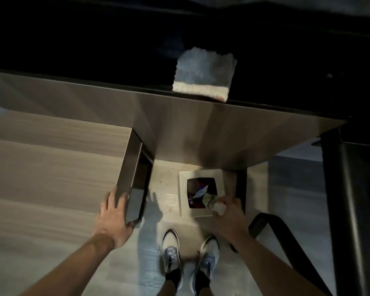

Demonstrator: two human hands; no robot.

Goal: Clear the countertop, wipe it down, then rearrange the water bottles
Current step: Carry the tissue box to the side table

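Right hand (229, 212) grips crumpled pale litter (214, 205) over the white square-topped bin (185, 195). Left hand (113, 212) rests with relaxed fingers on the wood-grain door edge (124, 167). Folded grey-blue cloth (203, 75) lies far, on the dark countertop (94, 50).

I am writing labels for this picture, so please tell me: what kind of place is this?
Probably a kitchen or kitchenette, dimly lit. A dark countertop carries a folded cloth, wood-look cabinets stand below, and a white waste bin sits on the floor, where the right hand drops rubbish.
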